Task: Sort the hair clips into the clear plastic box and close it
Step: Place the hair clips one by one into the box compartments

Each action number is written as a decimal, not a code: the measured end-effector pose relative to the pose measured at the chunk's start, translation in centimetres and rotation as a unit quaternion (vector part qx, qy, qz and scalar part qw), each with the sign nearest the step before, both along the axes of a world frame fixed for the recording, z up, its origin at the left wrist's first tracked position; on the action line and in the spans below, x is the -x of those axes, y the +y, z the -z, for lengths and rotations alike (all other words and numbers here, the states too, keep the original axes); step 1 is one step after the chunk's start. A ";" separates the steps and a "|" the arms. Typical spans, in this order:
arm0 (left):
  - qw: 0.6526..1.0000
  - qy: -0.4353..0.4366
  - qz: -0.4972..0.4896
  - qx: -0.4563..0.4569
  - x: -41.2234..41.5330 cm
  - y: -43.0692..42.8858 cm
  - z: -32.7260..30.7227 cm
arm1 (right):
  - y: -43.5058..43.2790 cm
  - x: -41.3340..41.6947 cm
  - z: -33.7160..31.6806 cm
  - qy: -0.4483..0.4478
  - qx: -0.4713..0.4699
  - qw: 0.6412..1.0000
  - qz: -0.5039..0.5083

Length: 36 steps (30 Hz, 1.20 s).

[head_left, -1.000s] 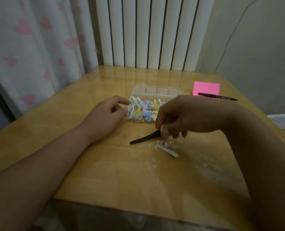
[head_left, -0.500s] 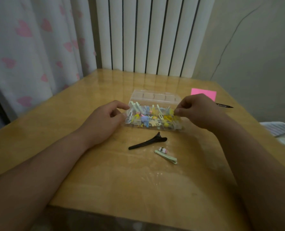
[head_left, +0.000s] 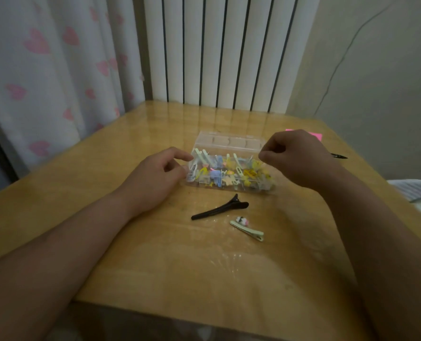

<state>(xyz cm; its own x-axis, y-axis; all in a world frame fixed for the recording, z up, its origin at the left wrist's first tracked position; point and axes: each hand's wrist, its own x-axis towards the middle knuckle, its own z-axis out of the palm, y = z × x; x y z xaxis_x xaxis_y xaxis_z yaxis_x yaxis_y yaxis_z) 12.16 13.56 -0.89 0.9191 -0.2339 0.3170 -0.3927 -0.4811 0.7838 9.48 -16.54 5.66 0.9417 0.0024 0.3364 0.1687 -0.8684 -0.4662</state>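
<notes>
A glossy wooden table (head_left: 135,254) filled the dim room, backed by a white ribbed radiator (head_left: 219,50), a heart-print curtain (head_left: 47,70) on your left and a plain wall (head_left: 376,70) on your right. The clear plastic box (head_left: 229,168) sat open near the table's middle, its lid (head_left: 229,142) tipped up at the back and its tray crowded with pastel hair clips (head_left: 229,172). Two clips lay on the table just in front of the box: a long black clip (head_left: 219,209) and, just to its right, a pale green clip (head_left: 248,230) with a small charm at one end.

A pink note (head_left: 315,135) and a black pen (head_left: 338,156) were mostly hidden behind your right hand, and a stack of white things (head_left: 411,190) was cut off at the right edge. The clips inside the box blurred together, too small to count.

Your left hand (head_left: 155,178) rested on the table, its thumb and forefinger against the box's left end. Your right hand (head_left: 295,158) hovered over the box's right end, curled with thumb and fingertips drawn together; whether it pinched anything could not be made out.
</notes>
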 end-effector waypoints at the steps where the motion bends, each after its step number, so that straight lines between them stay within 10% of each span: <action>1: 1.000 0.000 0.000 0.000 0.0 0.0 0.0 | 0.4 0.4 -0.4 0.013 -0.003 1.000 -0.027; 13: 1.000 -0.001 0.004 0.005 -0.4 -0.1 0.2 | 3.7 4.5 -2.4 0.380 0.180 0.877 -0.232; 20: 1.000 0.004 0.002 0.007 -0.3 -0.2 0.2 | 3.6 4.6 -3.1 0.321 0.090 0.901 -0.278; 25: 1.000 -0.006 -0.001 0.001 -0.2 -0.1 0.0 | 3.4 1.5 -1.3 0.053 -0.022 0.995 -0.087; 36: 1.000 0.002 -0.006 0.002 -0.1 -0.2 -0.1 | 4.6 -1.0 0.8 0.078 0.048 0.996 -0.011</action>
<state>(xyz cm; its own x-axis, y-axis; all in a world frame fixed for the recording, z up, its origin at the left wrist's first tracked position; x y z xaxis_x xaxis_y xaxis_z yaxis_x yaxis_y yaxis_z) 12.23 13.37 -0.79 0.9232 -0.2224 0.3136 -0.3837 -0.4831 0.7870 10.49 -11.91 4.87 0.9820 0.0483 0.1829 0.1196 -0.9074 -0.4029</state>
